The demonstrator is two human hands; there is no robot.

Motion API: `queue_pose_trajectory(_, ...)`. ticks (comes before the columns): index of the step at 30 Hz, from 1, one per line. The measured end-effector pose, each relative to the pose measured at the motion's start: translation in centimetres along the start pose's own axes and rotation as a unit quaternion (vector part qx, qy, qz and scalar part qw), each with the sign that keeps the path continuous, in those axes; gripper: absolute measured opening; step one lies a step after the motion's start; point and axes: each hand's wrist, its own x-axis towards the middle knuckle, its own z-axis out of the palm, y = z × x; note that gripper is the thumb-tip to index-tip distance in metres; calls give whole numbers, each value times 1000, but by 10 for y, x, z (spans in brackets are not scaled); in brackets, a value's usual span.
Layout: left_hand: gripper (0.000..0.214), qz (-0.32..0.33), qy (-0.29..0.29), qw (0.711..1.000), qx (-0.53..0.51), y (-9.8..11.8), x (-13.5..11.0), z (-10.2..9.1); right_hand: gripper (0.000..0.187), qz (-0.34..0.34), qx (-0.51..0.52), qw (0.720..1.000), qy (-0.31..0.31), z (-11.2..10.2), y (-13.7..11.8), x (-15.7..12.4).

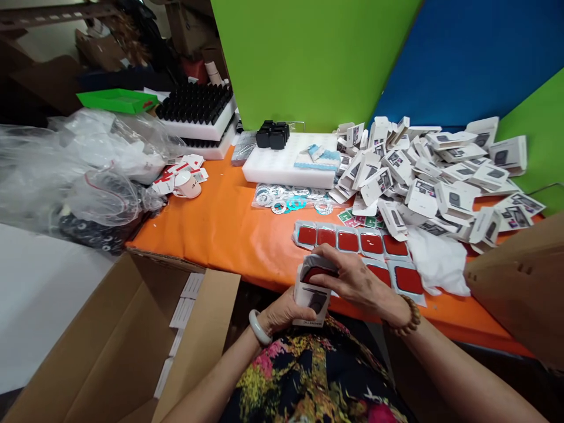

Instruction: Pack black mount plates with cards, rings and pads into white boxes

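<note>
White box point(314, 294) sits before the counter's point(238, 235) near edge, lower part clamped in the left grip point(282, 312), right grip point(358, 279) pinching a sleeved red pad point(315, 272) at the box's upper end.

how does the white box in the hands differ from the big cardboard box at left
The white box is small and printed; the cardboard box is far larger, with plain brown walls. The left hand holds the white box, while the cardboard box is unheld. Both are open on top.
</note>
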Motion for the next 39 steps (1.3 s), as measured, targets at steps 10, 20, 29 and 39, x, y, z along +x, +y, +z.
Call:
queue_pose_trajectory(10, 65, -23, -54, 998, 14, -19, 2, -5, 31, -52, -68, 996, -30, 23, 19, -28)
queue_pose_trajectory(20, 64, -20, -68, 997, 32, -16, 1, -3, 20, -51, -21, 995, 86, 56, 28, -51)
queue_pose_trajectory(29, 53, 77, 141, 986, 41, -20, -14, -6, 12, -16, -57, 997, 45, 60, 22, -56)
queue_pose_trajectory(39, 39, 125, 209, 968, 66, -21, -21, -8, 27, 50, 39, 974, 217, 80, 41, -64)
